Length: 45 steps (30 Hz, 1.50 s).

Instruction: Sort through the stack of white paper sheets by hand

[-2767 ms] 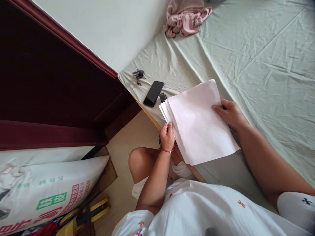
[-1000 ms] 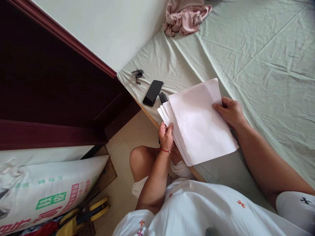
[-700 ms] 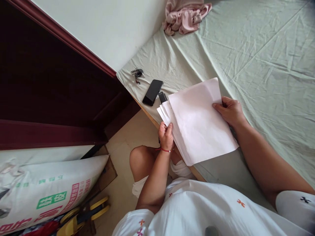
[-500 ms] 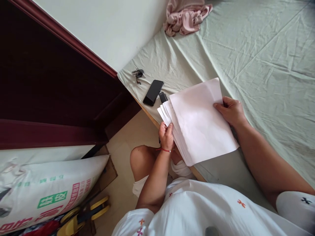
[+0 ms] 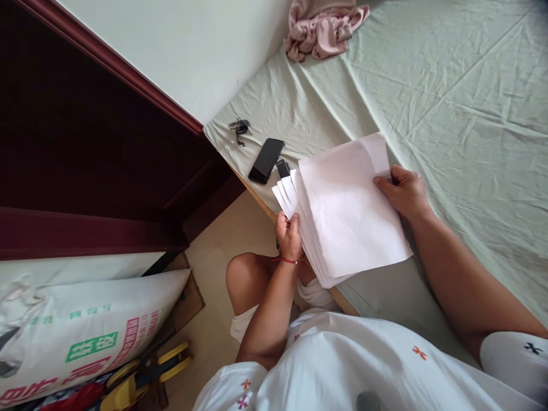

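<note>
Several white sheets of paper [image 5: 351,211] are spread like a fan between my hands, above the edge of the bed. My left hand [image 5: 289,234], with a red string bracelet at the wrist, pinches the left edges of the fanned sheets, thumb on top. On the other side, my right hand [image 5: 405,191] grips the right edge of the top sheet between thumb and fingers. That top sheet lies shifted to the right over the others and looks blank. Its surface hides most of the sheets below.
A black phone [image 5: 266,161], a small black device [image 5: 283,168] and keys [image 5: 240,130] lie on the pale green bed sheet [image 5: 462,114]. Pink cloth [image 5: 323,31] is bunched by the wall. A printed white sack [image 5: 94,331] and yellow sandals [image 5: 175,361] are at lower left.
The top sheet has slid slightly up and to the right, showing more of the sheets beneath. My right hand has moved a little right with it; my left hand stays put.
</note>
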Available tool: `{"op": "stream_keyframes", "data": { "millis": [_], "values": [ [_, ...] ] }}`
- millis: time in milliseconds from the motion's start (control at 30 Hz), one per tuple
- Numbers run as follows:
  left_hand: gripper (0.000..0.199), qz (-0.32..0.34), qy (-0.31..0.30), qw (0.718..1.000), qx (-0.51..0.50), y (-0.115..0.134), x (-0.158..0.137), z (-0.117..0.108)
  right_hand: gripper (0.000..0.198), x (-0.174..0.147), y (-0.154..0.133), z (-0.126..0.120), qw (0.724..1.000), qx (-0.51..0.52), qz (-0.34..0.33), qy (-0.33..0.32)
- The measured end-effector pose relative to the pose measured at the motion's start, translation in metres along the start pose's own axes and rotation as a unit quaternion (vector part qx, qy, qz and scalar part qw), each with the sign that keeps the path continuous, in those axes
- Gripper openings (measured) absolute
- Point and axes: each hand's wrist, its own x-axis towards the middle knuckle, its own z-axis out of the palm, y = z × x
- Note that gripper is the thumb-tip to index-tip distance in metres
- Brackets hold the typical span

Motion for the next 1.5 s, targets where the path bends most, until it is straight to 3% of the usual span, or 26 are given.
{"op": "stream_keyframes", "data": {
  "millis": [400,767,1133,1500],
  "values": [
    [0.021,0.026,-0.003,0.999,0.025,-0.0014,0.0021,-0.0017,0.023,-0.0029,-0.0047,-0.0014,0.999,-0.023,-0.03,-0.03],
    [0.042,0.032,-0.004,0.997,0.069,-0.0019,0.0021,-0.0015,0.022,-0.0034,-0.005,-0.0009,0.999,-0.028,-0.025,-0.039],
    [0.039,0.04,-0.005,0.997,0.059,-0.0013,0.0,0.0005,0.016,0.0004,0.0007,0.0005,0.999,-0.008,-0.023,0.042],
    [0.027,0.037,-0.004,0.997,0.07,-0.0027,0.0001,-0.0013,0.018,-0.004,-0.0061,0.0008,0.998,0.017,-0.041,-0.037]
  ]
}}
